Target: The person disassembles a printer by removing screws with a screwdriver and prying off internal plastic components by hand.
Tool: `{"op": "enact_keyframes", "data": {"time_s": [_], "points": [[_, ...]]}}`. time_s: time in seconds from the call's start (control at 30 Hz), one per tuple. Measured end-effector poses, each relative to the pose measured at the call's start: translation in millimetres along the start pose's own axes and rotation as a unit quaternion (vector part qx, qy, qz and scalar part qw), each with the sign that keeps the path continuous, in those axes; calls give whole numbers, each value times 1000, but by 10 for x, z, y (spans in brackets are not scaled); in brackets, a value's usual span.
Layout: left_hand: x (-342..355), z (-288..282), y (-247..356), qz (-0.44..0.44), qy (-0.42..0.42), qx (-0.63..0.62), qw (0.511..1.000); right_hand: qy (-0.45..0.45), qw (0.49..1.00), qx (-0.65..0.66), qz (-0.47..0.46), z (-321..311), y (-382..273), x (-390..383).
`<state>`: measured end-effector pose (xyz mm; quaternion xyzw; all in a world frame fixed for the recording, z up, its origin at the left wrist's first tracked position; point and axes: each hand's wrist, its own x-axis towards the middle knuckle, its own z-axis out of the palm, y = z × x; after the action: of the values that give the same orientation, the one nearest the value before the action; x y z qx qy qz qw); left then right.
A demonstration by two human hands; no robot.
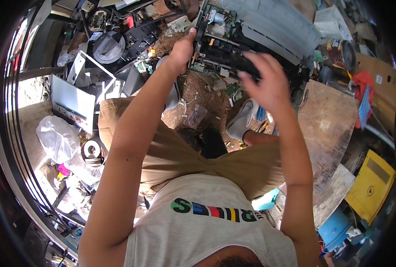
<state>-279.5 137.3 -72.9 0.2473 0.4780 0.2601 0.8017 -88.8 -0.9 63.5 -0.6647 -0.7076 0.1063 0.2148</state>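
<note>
Opened printer (pixel 251 33), top centre of frame. Clasped at left edge by left hand (pixel 181 52); under blurred, spread right hand (pixel 269 82), can't tell if touching. Likely heavy, stiff, fragile at circuit board (pixel 228 18); hold by edges.

A rough salvage workshop is showing here: an opened machine (pixel 221 55) is baring its circuitry (pixel 228 20), circuit scraps (pixel 232 89) are littering the dirt floor (pixel 195 91), loose parts (pixel 141 40) are lying heaped at upper left, and a tin (pixel 337 53), board (pixel 329 122) and bucket (pixel 334 228) are crowding the right side.
</note>
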Motion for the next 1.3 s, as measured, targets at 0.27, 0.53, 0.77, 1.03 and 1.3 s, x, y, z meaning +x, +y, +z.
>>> {"op": "enact_keyframes", "data": {"time_s": [0.27,0.53,0.77,1.03,1.3], "points": [[46,-123,-47,17,-85,-72,994,-202,949,-236,-51,538,-452,857],[47,-68,-58,14,-67,-89,994,-160,957,-229,-82,782,-325,742],[206,-60,-120,71,53,124,988,-162,963,-188,-104,756,-193,806],[129,-59,-77,105,13,61,993,-90,981,-146,-92,503,-273,474],[-111,82,84,120,95,290,945,101,994,-38,28,102,483,-235]]}}
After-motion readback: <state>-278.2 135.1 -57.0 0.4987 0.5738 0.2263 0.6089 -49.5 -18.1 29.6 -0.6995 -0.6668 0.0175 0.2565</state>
